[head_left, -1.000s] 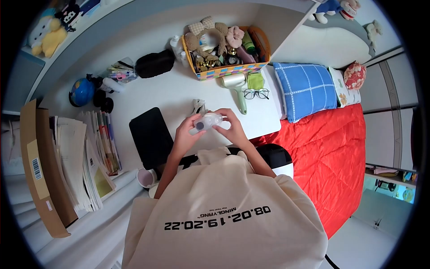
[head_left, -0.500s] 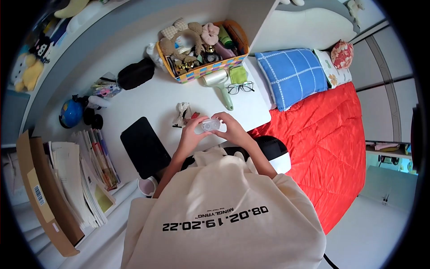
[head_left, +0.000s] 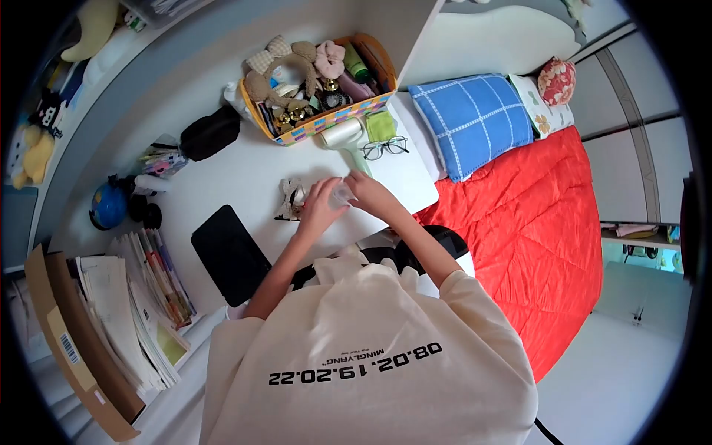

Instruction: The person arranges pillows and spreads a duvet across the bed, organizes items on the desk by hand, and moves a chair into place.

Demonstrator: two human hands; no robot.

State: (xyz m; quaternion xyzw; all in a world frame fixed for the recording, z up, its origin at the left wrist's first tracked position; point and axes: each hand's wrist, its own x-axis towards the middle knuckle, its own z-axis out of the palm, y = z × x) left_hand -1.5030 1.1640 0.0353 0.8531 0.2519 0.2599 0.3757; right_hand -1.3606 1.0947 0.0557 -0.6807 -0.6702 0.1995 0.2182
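A small translucent plastic container is held up over the front part of the white desk. The fingers of my left hand are wrapped round its left side. My right hand pinches at its upper right rim, fingers bent and touching it. Whatever the container holds, if anything, cannot be made out. Just left of my left hand, a bow-like hair accessory in white and dark tones lies on the desk. Beyond my hands sits a lint roller with a pale green handle, partly covered by my right hand.
An orange-trimmed basket full of hair accessories and bottles stands at the back. Glasses and a green cloth-like square lie beside it. A black tablet is on the left, near upright books. The red-covered bed is at right.
My right hand has shifted from the container's side to its upper rim, and the container is turned differently. The whole view has moved a little.
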